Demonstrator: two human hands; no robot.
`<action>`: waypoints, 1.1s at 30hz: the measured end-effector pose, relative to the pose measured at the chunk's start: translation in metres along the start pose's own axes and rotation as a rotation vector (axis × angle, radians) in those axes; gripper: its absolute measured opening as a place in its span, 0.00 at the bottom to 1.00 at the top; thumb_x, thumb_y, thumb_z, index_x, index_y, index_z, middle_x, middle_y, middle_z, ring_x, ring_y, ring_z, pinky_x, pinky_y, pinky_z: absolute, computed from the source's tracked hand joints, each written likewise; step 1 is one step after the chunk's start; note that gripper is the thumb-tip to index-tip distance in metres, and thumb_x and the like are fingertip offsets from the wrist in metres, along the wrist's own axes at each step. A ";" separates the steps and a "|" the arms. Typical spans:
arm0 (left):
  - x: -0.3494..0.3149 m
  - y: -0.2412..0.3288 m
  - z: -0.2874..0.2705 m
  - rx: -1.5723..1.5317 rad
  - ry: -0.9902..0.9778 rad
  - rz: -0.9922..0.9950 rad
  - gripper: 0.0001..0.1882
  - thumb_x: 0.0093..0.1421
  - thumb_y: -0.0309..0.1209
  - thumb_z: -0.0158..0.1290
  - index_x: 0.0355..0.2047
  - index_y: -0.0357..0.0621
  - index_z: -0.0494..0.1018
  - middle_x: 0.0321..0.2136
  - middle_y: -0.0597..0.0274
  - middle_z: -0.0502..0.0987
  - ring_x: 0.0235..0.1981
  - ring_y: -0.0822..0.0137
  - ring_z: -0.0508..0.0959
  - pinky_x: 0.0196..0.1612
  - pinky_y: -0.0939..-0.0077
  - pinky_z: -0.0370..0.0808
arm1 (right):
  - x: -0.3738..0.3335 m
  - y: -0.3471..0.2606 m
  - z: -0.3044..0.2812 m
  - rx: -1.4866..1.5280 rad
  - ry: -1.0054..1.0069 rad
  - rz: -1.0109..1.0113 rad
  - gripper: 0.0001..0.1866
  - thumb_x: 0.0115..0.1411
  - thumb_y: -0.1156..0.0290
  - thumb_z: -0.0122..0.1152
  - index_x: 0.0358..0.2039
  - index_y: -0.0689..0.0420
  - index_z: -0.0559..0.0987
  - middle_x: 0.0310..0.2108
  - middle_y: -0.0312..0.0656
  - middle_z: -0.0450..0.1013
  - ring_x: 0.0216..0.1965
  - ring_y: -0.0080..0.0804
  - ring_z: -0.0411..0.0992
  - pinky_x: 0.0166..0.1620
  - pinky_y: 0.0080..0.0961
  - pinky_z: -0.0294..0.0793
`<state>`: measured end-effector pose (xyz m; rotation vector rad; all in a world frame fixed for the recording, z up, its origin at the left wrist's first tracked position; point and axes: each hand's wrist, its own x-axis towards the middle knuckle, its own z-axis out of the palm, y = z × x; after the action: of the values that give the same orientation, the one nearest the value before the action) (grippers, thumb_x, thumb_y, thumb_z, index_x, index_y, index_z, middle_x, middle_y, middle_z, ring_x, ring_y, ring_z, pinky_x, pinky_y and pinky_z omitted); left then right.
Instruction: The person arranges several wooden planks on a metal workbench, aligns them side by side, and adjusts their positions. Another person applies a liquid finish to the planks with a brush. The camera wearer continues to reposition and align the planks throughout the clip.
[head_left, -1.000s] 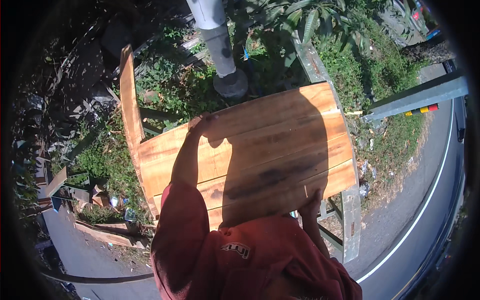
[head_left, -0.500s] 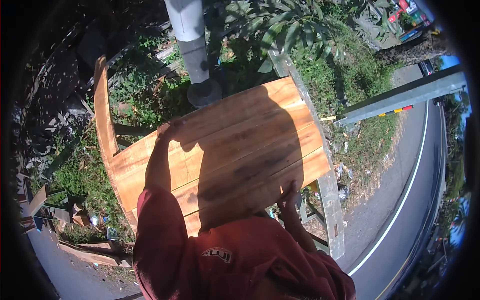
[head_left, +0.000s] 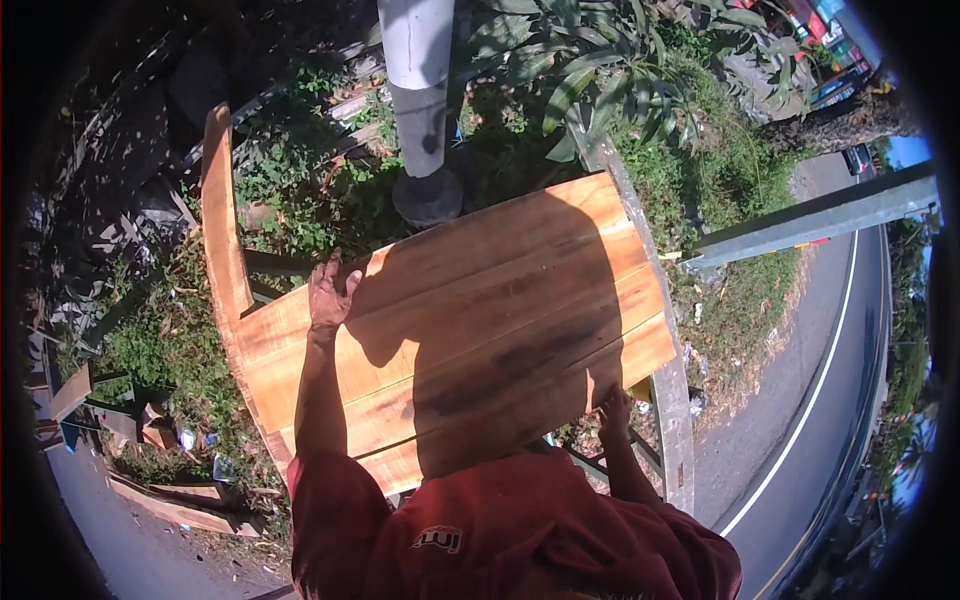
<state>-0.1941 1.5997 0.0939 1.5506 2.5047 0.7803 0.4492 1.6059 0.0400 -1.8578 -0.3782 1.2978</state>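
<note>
A panel of several joined wooden boards (head_left: 290,350) lies across a frame before me, much of it under my shadow. My left hand (head_left: 332,292) is open, fingers apart, at the panel's far left edge. Near the right end of the near edge, my right hand (head_left: 614,415) appears closed round the panel, with some fingers hidden in shade. On the left, a curved wooden piece (head_left: 225,220) runs along the panel's side and rises beyond it. A grey, worn beam (head_left: 672,410) passes along the right side.
Beyond the panel stands a pale post (head_left: 418,110) on a round base. A grey metal beam (head_left: 810,218) juts in from the right, with a road (head_left: 800,460) behind it. Leafy branches (head_left: 600,70) hang at the top. Scrap boards (head_left: 180,510) lie at lower left.
My left hand has loosened from the far edge, and its fingers now spread over the panel. My right hand stays at the near edge. The whole view has shifted slightly.
</note>
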 end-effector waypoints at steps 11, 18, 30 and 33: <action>-0.237 -0.217 -0.160 0.079 0.278 -0.792 0.29 0.65 0.50 0.50 0.53 0.36 0.71 0.47 0.35 0.74 0.49 0.38 0.74 0.51 0.52 0.70 | -0.028 -0.118 0.135 -0.783 -0.158 -1.131 0.18 0.64 0.63 0.61 0.49 0.60 0.74 0.46 0.45 0.72 0.50 0.38 0.69 0.52 0.33 0.69; -0.243 -0.269 -0.144 -0.331 0.019 -0.836 0.29 0.68 0.50 0.45 0.57 0.37 0.68 0.46 0.47 0.77 0.47 0.58 0.77 0.47 0.69 0.71 | -0.158 -0.075 0.435 -0.697 -0.982 -0.966 0.18 0.61 0.65 0.64 0.49 0.60 0.74 0.40 0.42 0.75 0.43 0.33 0.75 0.48 0.29 0.75; -0.206 -0.265 -0.130 -0.839 -0.066 -0.851 0.34 0.60 0.52 0.54 0.58 0.38 0.67 0.39 0.47 0.77 0.39 0.62 0.75 0.45 0.68 0.71 | -0.232 0.211 0.842 -1.386 -1.345 -1.329 0.31 0.58 0.65 0.60 0.63 0.54 0.67 0.54 0.44 0.72 0.53 0.33 0.71 0.57 0.28 0.69; -0.210 -0.263 -0.140 -1.062 -0.076 -0.970 0.36 0.59 0.45 0.57 0.60 0.32 0.63 0.51 0.49 0.72 0.51 0.62 0.72 0.58 0.69 0.66 | -0.265 0.226 0.872 -1.542 -1.360 -1.104 0.31 0.58 0.65 0.60 0.63 0.54 0.67 0.54 0.44 0.72 0.53 0.33 0.71 0.57 0.28 0.69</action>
<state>-0.3537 1.2750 0.0533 0.0089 1.7927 1.3834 -0.4783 1.6869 -0.0785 -0.6842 -3.1621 1.1378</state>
